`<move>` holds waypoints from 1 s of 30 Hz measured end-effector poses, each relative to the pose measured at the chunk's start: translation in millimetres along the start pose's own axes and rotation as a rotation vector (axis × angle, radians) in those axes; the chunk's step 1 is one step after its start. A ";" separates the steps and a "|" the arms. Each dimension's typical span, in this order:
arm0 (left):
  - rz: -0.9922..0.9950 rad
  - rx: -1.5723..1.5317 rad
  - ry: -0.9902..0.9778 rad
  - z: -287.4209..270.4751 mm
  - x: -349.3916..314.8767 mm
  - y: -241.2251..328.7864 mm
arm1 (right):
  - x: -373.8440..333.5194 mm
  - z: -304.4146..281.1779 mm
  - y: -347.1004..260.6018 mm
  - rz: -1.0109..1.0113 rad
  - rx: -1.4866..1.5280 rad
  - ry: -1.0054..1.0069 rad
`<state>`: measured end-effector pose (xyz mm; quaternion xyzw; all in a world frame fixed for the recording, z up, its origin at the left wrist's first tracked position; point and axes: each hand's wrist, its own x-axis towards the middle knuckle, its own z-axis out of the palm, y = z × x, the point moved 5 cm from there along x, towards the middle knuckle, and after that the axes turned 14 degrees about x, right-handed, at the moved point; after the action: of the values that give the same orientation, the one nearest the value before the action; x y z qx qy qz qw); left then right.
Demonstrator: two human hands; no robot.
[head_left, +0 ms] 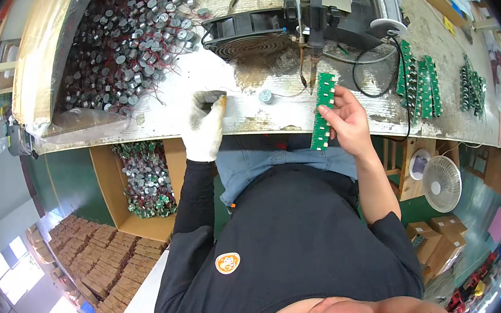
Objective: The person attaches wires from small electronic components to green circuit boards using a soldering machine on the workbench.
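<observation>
My right hand point(351, 120) is bare and grips a long green circuit board strip point(319, 130) between thumb and fingers. The strip stands nearly upright over the table's front edge, its upper end just under the soldering tip point(313, 70). On the tabletop left of the strip sits a small round silver motor point(265, 96), with thin wires running toward the strip. My left hand point(204, 128), in a white glove, is left of the motor. Its fingers are curled together near the table's edge; whatever they hold is too small to make out.
A heap of wired motors point(127, 53) fills the back left. A black fan point(248, 27) and a solder wire spool point(385, 11) stand at the back. More green board strips point(422, 87) lie at right. Below the table, a cardboard box point(108, 179) holds motors and boards.
</observation>
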<state>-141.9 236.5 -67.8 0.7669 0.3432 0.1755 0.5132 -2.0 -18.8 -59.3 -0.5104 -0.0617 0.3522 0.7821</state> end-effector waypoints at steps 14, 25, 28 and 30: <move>0.184 0.141 -0.028 7.2 11.9 20.8 | -0.2 3.5 -4.9 0.019 0.028 0.023; 0.014 -0.098 -0.060 -3.1 6.0 53.6 | -2.6 -2.8 -1.2 0.015 0.007 0.019; -0.050 -0.123 -0.101 5.8 -3.2 58.5 | -3.1 -0.7 -3.0 0.008 0.010 0.009; -0.114 -0.229 -0.199 17.7 -10.0 48.6 | -3.8 0.0 -1.2 0.005 -0.014 -0.008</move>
<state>-121.1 206.1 -30.2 0.6963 0.3114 0.1070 0.6378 -4.2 -21.5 -57.2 -0.5147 -0.0659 0.3559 0.7772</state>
